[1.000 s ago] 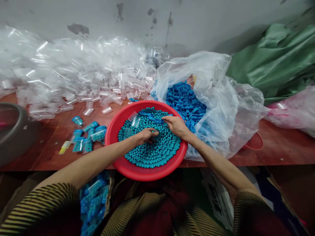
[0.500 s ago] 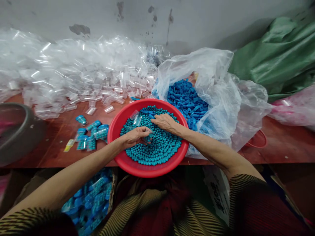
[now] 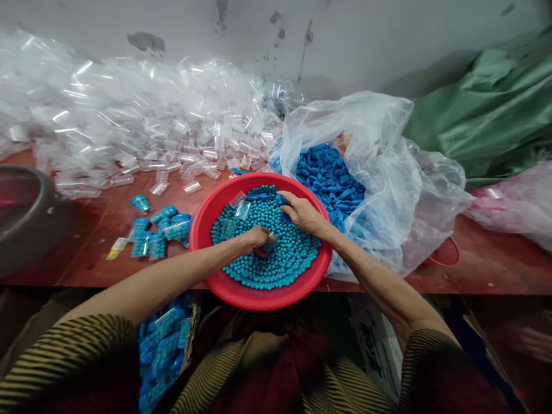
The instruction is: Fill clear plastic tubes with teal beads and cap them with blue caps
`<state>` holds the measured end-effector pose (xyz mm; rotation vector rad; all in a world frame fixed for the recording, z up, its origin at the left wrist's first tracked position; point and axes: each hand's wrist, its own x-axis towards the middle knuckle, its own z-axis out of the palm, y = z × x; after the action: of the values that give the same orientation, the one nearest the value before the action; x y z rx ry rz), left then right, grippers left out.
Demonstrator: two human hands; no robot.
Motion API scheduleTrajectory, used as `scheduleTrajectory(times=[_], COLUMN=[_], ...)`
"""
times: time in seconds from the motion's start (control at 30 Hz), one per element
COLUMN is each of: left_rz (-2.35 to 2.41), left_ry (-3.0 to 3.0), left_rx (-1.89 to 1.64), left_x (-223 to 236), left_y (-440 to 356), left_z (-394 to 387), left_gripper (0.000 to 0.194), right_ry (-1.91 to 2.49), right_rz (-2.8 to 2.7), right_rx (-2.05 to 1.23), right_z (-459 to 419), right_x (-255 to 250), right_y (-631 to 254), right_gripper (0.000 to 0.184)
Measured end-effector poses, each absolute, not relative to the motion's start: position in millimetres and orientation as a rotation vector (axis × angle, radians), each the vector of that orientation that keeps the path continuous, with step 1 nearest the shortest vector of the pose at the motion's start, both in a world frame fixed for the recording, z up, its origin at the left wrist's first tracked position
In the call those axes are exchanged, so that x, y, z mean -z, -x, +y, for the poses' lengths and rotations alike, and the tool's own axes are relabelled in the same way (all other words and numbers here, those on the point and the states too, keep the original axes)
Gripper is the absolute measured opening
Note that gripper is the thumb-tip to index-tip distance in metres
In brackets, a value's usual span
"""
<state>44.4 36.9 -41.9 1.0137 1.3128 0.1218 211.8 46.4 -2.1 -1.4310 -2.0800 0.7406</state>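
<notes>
behind the table stands a plain grey wall (image 3: 366,43), and on its surface there are several dark patches (image 3: 146,41) and some thin vertical streaks (image 3: 305,50). the reddish-brown table (image 3: 502,261) extends across the whole width of the view, with small pale specks near its front edge. the light is soft and rather dim, and the space under the table is quite dark.

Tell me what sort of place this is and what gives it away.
Probably a small workshop: a basin full of beads, a big heap of clear plastic pieces on the table, and many bead-filled packs below its edge suggest bulk handwork.
</notes>
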Motion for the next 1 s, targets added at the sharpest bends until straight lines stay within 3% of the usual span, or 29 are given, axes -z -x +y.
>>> scheduleTrajectory(times=[0.2, 0.4, 0.6, 0.77, 1.0], left_rz=[1.026, 0.824, 0.891, 0.952, 0.9], left_ry=[-0.937, -0.928, -1.194, -1.241, -1.034], left_rx=[-0.189, -0.357, -0.466, -0.575, -0.635], left_x=[35, 16, 9, 7, -8], left_y=[-48, -25, -22, -23, -22], left_z=[48, 40, 14, 1, -7], left_gripper=[0.023, 0.042, 0.041, 0.045, 0.063], right_ry=[1.3, 1.331, 1.318, 1.319, 1.311], right_rz=[-1.432, -1.471, -1.672, -1.818, -1.478], right_rx=[-1.417, -1.611, -1.403, -1.2, -1.259], right_z=[35, 15, -1, -10, -19], right_x=[11, 3, 5, 0, 5], right_y=[-229, -223, -202, -195, -181], right_gripper=[0.033, 0.03, 0.024, 0.031, 0.02])
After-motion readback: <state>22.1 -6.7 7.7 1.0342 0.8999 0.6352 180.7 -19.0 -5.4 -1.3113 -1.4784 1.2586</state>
